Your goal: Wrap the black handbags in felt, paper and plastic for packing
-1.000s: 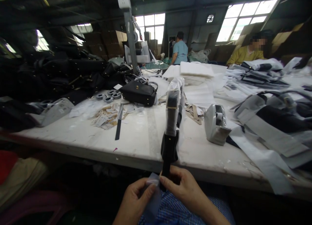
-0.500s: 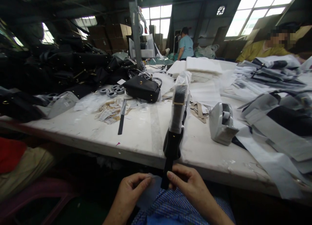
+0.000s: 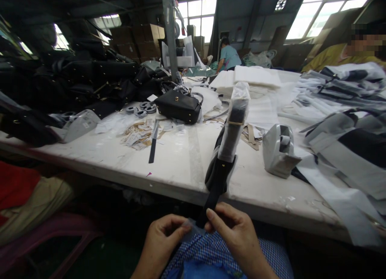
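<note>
A black strap point(image 3: 212, 198) runs down over the table edge toward me, from a black bag point(image 3: 212, 172) at the table's front. My right hand point(image 3: 233, 226) pinches the strap near its lower end, thumb on top. The strap's upper stretch is wrapped in clear film point(image 3: 229, 140). My left hand point(image 3: 169, 234) has thumb and fingers closed on a thin translucent plastic sheet point(image 3: 190, 230), held at the strap's end. Whether the sheet goes around the strap or only touches it, I cannot tell.
On the white table point(image 3: 177, 166) are a black handbag point(image 3: 179, 106), a heap of paper tags point(image 3: 138, 134), grey rolls point(image 3: 141, 110), a tape dispenser point(image 3: 280, 150) and wrapped straps point(image 3: 346, 146). Black bags point(image 3: 96, 73) pile up at left. Two people stand beyond.
The plastic sheet in my left hand has come up against the strap's end and looks gathered. The bag and strap lean further right. The view has shifted slightly.
</note>
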The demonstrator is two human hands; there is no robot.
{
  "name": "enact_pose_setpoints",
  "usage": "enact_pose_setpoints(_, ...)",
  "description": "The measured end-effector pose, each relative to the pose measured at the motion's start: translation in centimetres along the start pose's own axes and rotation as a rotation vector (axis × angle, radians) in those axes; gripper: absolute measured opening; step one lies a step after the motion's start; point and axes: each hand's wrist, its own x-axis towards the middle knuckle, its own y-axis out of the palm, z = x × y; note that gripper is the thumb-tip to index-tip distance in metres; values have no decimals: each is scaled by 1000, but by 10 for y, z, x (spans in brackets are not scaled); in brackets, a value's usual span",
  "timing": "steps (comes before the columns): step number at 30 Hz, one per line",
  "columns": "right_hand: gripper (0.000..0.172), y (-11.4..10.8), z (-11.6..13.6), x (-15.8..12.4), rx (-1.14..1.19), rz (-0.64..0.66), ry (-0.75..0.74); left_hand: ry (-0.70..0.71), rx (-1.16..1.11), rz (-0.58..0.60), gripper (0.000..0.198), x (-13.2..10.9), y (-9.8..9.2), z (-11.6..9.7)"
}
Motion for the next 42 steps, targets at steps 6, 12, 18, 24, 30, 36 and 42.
enact_pose_setpoints(6, 27, 5, -3, -2, 22, 0, -3, 15, 3, 3, 22, -3, 4, -4)
enact_pose_setpoints(12, 26, 6, -7, -2, -120, -47, -109, -4, -79, 12, 19, -3, 9, -11)
enact_pose_setpoints(18, 21, 2, -7, 2, -202, -56, -186, -62, -213, 43, 30, -3, 17, -13)
enact_pose_setpoints(24, 36, -11, -12, 4, -123, -147, -128, -104, -387, -13, 40, 5, 37, -20)
enact_pose_setpoints(30, 49, -13, -19, 4, 32, -198, -42, -70, -518, -9, 42, 24, 55, -32)
enact_pose_setpoints(36, 46, -12, -11, 14, 1, -286, -50, -44, -646, 11, 38, 47, 66, -61)
enact_pose_setpoints(42, 52, -13, 9, 29, 56, -250, -45, 17, -669, -27, 45, 61, 66, -84)
